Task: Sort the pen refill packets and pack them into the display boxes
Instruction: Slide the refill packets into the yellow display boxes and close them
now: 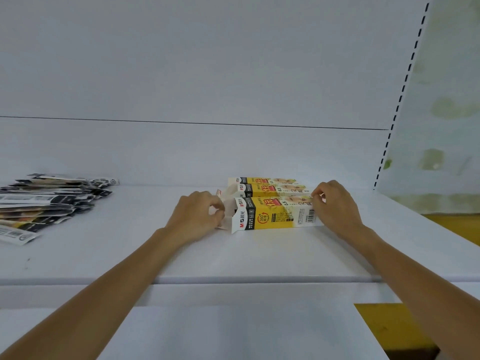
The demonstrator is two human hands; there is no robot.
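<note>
Steadying the nearest display box (275, 214) on the shelf (181, 255), your right hand (335, 203) pinches its right end and your left hand (197, 216) curls its fingers (217, 207) round the open flap (229, 219). Hold that mouth wide, then draw refill packets (46, 203) from well to your left.

A white shelf (259, 255) carries a loose, fanned pile of packets (49, 203) at its left. Right of centre, three yellow boxes (272, 213) lie on their sides, pressed together, towards the back.

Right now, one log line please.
left hand grips front box open end | right hand pinches other end | packets piled left on shelf
</note>
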